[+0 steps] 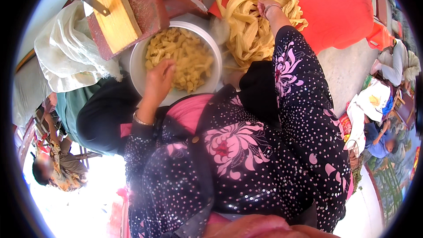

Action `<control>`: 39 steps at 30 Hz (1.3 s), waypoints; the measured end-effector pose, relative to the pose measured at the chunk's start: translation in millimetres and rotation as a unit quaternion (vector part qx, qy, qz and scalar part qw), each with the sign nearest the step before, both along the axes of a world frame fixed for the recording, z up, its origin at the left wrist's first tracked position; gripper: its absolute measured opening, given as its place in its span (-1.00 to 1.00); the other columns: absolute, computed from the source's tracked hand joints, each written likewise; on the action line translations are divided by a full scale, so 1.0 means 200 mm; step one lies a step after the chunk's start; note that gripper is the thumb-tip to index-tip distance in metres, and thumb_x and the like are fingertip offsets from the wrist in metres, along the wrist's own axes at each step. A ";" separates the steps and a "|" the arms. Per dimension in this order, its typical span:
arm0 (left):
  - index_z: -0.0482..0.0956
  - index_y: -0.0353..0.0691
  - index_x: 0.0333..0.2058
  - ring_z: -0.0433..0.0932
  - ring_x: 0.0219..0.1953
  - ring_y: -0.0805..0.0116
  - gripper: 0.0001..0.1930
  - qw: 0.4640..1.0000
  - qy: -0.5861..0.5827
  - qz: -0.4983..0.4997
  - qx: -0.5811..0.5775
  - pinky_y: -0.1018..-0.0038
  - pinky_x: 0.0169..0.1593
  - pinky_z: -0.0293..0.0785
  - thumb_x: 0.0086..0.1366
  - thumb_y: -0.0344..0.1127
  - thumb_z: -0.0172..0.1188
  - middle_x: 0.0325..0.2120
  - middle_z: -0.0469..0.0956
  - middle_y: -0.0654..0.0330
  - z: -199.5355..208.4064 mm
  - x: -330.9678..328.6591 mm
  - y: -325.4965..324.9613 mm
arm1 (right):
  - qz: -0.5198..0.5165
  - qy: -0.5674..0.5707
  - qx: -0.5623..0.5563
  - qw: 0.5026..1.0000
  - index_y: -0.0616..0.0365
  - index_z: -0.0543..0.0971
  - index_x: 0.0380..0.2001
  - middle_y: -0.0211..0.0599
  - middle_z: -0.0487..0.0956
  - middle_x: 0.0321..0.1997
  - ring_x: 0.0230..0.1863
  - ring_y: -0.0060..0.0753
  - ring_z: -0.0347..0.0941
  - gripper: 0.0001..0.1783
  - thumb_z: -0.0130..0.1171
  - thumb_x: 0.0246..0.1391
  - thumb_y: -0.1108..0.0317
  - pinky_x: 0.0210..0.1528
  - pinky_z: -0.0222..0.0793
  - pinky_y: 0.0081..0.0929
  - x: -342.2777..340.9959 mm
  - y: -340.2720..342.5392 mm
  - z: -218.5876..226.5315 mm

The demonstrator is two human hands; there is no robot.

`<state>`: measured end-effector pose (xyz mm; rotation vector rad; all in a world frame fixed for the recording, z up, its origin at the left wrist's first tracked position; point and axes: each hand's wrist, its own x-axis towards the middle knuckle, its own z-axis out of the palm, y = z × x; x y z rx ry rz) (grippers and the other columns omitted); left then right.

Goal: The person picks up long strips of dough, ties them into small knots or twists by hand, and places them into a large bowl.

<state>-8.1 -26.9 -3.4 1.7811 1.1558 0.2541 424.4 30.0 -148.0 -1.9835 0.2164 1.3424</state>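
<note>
Long, flat yellow strips (246, 22) lie beneath the right hand (269, 9), short yellow chunks (191, 57) in a round white tub (137, 61) beneath the left hand (159, 78); both curl, grip unclear.

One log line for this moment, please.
left hand: at bowl of yellow pieces | right hand: at yellow strips | strips: partly on red surface

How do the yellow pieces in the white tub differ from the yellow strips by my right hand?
The tub pieces are short and chunky; the strips are long and ribbon-like. The tub pieces are heaped inside the tub; the strips lie tangled, partly over the red surface. Both are yellowish.
</note>
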 end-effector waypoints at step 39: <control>0.45 -0.33 -0.23 0.47 -0.52 0.49 -0.86 0.997 0.062 -0.042 0.035 0.58 -0.41 0.38 0.28 -0.41 0.02 -0.57 0.45 0.20 0.04 -0.06 0.04 | -0.336 0.048 0.130 0.932 0.09 0.35 -0.70 -0.42 0.37 -0.75 -0.79 -0.49 0.27 -0.77 0.08 -0.02 0.43 -0.76 0.17 -0.57 -0.48 -0.09 -0.05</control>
